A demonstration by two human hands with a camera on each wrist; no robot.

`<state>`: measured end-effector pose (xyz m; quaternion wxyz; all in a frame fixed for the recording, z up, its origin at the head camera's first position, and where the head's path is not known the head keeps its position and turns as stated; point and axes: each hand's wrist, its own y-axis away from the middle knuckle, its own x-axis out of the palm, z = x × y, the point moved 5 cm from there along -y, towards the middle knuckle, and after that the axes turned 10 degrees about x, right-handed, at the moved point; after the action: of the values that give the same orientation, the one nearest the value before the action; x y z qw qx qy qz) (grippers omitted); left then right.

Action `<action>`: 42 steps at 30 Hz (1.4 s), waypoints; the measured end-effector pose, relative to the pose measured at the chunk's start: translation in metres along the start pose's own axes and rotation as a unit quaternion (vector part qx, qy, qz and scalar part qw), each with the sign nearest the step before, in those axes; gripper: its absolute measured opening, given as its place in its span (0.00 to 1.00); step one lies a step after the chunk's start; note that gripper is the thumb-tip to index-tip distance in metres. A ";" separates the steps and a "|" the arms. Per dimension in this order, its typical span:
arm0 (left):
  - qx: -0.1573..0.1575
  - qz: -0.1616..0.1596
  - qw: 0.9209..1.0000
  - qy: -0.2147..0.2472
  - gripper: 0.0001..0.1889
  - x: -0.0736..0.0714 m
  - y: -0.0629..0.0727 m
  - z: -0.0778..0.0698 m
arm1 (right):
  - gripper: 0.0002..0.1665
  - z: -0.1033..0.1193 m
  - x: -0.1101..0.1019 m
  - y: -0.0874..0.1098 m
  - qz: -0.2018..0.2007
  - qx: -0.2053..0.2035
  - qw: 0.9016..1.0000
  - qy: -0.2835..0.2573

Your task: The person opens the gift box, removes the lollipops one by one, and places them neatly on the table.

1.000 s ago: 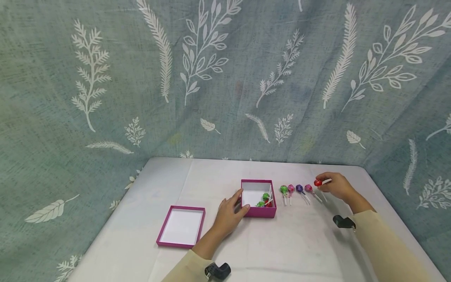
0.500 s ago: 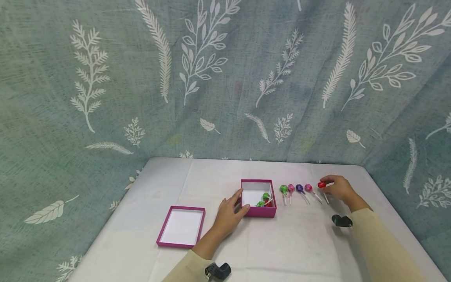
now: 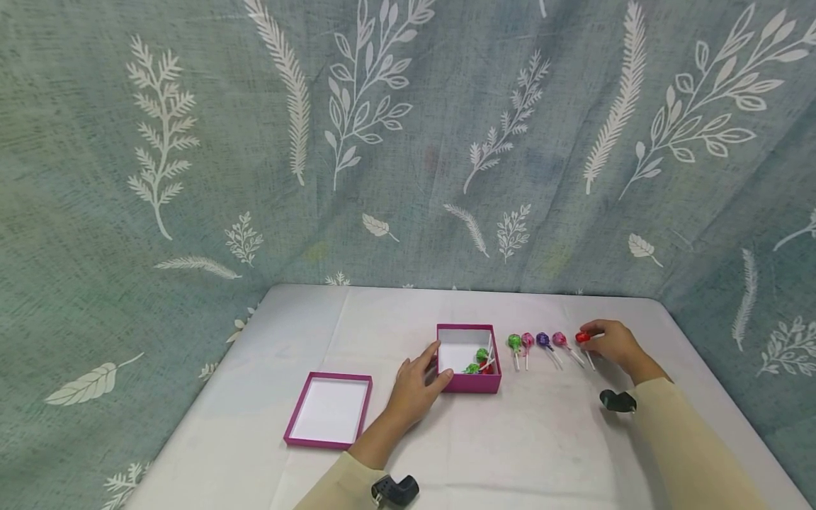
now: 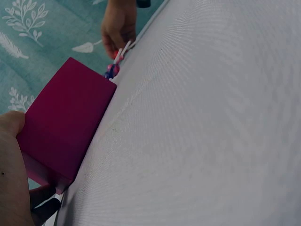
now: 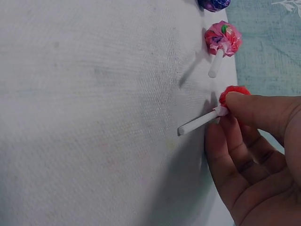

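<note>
My right hand [image 3: 617, 345] pinches a red lollipop [image 5: 229, 96] by its wrapped head, thumb against fingers, low at the right end of a row of lollipops. Its white stick points away from the fingers in the right wrist view. To its left lie a pink lollipop [image 3: 559, 340], a purple lollipop [image 3: 543, 341], another pink lollipop [image 3: 527, 341] and a green lollipop [image 3: 514, 342]. My left hand [image 3: 411, 392] grips the near left corner of a magenta box [image 3: 472, 384], thumb on the front and fingers at the left side. Green and red lollipops [image 3: 482, 355] lie inside the box.
A magenta lid [image 3: 328, 409], white inside, lies on the table left of the box, partly behind my left forearm. The table [image 3: 510, 453] has a white cover. A leaf-patterned curtain [image 3: 408, 142] hangs behind it.
My right hand has moved slightly right and down with the red lollipop, lowering it to the row's right end. My left hand stays on the box.
</note>
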<state>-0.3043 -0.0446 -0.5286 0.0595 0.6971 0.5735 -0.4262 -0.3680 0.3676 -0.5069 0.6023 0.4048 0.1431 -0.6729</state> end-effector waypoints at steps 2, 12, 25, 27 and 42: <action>0.001 0.000 1.000 0.001 0.38 0.000 0.000 0.000 | 0.25 0.000 0.000 0.001 -0.001 -0.006 1.000 0.000; -0.001 0.002 1.000 0.006 0.38 0.000 0.001 -0.001 | 0.26 -0.002 0.001 0.001 0.006 0.009 1.000 0.009; -0.002 0.002 1.000 0.005 0.38 0.000 0.001 -0.002 | 0.21 0.034 -0.012 0.025 -0.006 -0.086 0.993 0.087; -0.001 0.001 1.000 0.005 0.38 -0.001 0.000 -0.002 | 0.21 0.044 -0.009 0.030 -0.005 -0.107 0.991 0.085; 0.004 -0.004 1.000 0.004 0.38 0.000 0.001 0.000 | 0.17 0.117 0.037 0.063 0.043 -0.210 0.972 0.100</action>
<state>-0.3036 -0.0449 -0.5289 0.0522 0.6970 0.5746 -0.4258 -0.3514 0.2475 -0.4414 0.6848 0.3398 0.3234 -0.5576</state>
